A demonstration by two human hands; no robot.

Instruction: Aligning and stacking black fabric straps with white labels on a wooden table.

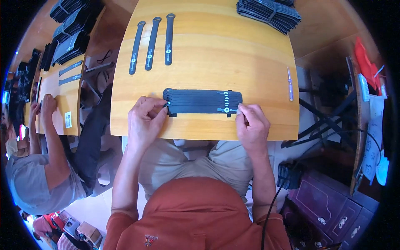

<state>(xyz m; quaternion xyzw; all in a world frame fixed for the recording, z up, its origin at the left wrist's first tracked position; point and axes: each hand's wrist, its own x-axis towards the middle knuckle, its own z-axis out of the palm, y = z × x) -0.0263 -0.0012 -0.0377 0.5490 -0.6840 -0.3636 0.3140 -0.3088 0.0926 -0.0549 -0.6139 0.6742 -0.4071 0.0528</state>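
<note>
In front of me on the wooden table point(200, 129) lies a row of overlapping black straps point(198, 99), with rounded slotted ends at the left and pale printed marks near the right. Small black tabs point(229, 115) stick out from under its edges. My left hand point(143, 118) pinches the row's left end at the near corner, thumb against forefinger. At the opposite end, my right hand point(255, 123) grips the near right corner between thumb and curled fingers. Farther off lie three single straps: a left one point(136, 49), a middle one point(153, 45) and a right one point(169, 41).
Bundled black straps point(270, 16) sit at the table's far right edge. A slim screwdriver point(290, 85) lies near the right edge. At left, a co-worker point(46, 166) sits at another table point(68, 93) with more strap bundles point(71, 48). A dark cable point(271, 208) hangs by my right arm.
</note>
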